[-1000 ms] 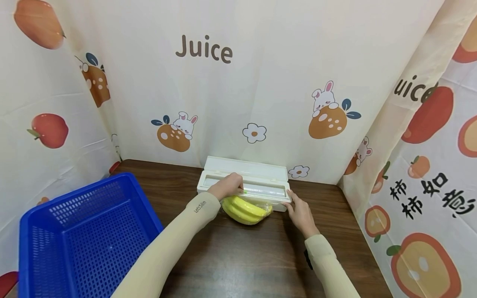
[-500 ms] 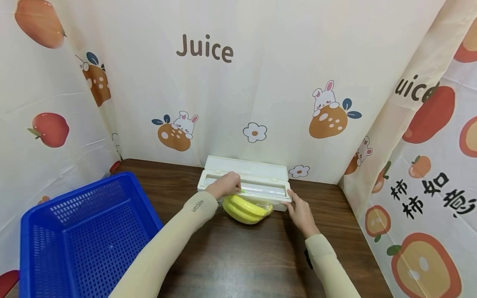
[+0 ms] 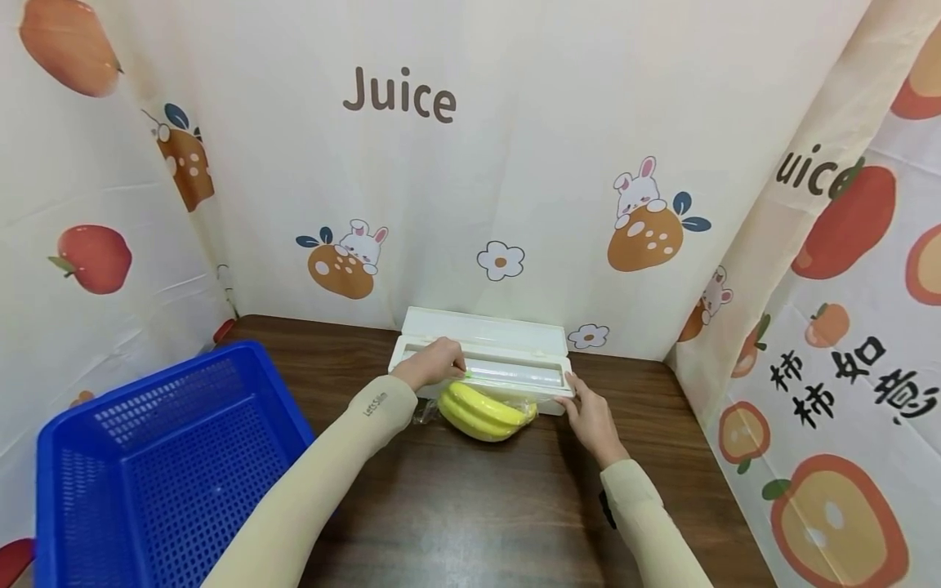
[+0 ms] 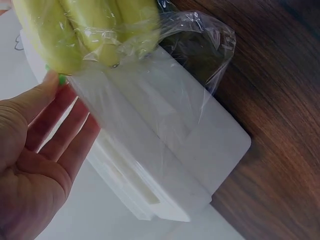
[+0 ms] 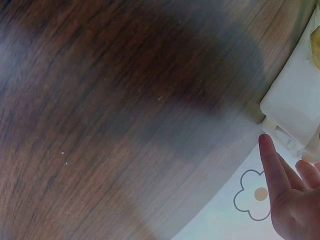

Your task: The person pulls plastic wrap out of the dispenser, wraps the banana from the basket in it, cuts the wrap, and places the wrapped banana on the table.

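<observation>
A white cling film dispenser (image 3: 553, 357) stands at the back of the table with its lid raised and a film roll inside. My left hand (image 3: 434, 362) pinches a small green slide cutter (image 4: 62, 79) on its front edge, left of the middle. Against the dispenser's front lies a bunch of yellow bananas (image 3: 481, 415), wrapped in clear film (image 4: 170, 107) that runs back to the front edge. My right hand (image 3: 594, 420) grips the dispenser's right end, with one finger extended along its side in the right wrist view.
A blue plastic basket (image 3: 287, 400) stands on the left of the brown wooden table (image 3: 470, 506). Printed curtains (image 3: 507, 163) close off the back and both sides, the rear one right behind the dispenser.
My left hand has slid left along the dispenser's front edge with the green slide cutter. More loose film shows left of the bananas. My right hand has stayed in place.
</observation>
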`<state>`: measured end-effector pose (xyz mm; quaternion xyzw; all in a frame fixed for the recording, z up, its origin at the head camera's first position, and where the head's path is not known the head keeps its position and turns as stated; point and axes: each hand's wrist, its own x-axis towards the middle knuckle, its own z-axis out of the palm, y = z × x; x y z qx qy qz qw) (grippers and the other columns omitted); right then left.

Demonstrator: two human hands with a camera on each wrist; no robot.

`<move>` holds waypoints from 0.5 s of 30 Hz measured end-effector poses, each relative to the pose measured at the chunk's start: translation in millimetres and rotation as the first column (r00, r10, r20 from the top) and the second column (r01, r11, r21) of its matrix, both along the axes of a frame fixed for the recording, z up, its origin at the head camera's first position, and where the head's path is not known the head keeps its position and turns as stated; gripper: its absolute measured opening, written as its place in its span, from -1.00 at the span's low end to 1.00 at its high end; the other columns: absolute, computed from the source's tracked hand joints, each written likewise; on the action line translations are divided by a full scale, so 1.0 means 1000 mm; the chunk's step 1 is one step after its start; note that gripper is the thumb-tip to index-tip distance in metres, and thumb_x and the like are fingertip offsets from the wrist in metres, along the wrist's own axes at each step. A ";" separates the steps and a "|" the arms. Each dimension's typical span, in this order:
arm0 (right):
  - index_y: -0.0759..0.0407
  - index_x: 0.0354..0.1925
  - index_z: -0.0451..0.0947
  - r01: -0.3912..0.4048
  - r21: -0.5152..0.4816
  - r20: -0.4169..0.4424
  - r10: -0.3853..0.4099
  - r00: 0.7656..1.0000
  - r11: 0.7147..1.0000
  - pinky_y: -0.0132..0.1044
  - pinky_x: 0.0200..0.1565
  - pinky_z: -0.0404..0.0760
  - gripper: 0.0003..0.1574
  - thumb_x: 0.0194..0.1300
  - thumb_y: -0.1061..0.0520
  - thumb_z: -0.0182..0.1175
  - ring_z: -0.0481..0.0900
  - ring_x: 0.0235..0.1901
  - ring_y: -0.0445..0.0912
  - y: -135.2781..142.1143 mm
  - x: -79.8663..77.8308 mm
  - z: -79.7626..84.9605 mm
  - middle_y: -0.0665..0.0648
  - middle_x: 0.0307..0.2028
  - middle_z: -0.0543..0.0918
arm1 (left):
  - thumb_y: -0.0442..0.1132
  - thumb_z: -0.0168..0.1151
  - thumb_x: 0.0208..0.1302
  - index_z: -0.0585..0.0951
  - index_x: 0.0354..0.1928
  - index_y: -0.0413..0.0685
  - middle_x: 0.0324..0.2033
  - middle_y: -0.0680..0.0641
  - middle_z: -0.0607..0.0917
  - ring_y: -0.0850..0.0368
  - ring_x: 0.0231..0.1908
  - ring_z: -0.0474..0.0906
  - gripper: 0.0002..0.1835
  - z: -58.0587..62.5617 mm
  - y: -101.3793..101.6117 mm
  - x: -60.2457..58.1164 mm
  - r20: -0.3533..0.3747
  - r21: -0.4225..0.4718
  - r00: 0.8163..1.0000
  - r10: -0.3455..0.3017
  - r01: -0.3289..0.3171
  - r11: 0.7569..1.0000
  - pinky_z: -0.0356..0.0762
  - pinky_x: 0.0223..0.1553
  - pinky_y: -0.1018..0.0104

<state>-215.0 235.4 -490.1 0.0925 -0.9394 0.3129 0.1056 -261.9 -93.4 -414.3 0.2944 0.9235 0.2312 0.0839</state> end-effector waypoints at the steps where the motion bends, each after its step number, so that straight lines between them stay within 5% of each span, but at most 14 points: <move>1: 0.39 0.47 0.39 0.000 -0.002 -0.005 0.000 1.000 1.000 0.24 0.21 0.60 -0.28 0.47 0.18 0.34 0.53 0.32 0.33 0.000 0.000 0.000 0.46 0.39 0.48 | -0.44 0.33 0.43 0.84 -0.16 -0.25 -0.15 -0.18 0.85 0.03 -0.17 0.77 -0.87 0.001 0.000 0.001 0.011 0.005 1.000 -0.003 0.003 1.000 0.73 0.03 0.21; 6: 0.40 0.46 0.40 -0.009 -0.001 -0.022 0.009 1.000 1.000 0.24 0.23 0.59 -0.28 0.46 0.18 0.35 0.54 0.31 0.33 0.000 0.000 -0.002 0.46 0.39 0.48 | -0.45 0.32 0.43 0.79 0.02 -0.28 0.00 -0.22 0.81 -0.11 0.06 0.74 -0.80 0.001 -0.001 0.002 0.054 0.014 0.999 0.002 -0.003 1.000 0.71 0.11 0.15; 15: 0.40 0.47 0.39 -0.009 -0.001 -0.002 0.009 1.000 1.000 0.24 0.24 0.57 -0.27 0.46 0.19 0.34 0.51 0.33 0.34 0.000 0.002 0.002 0.46 0.41 0.45 | -0.28 0.41 0.42 0.86 -0.18 -0.11 -0.24 -0.05 0.85 0.18 -0.35 0.69 -0.89 0.001 0.005 0.003 0.077 -0.014 0.994 0.082 -0.081 0.997 0.71 -0.15 0.25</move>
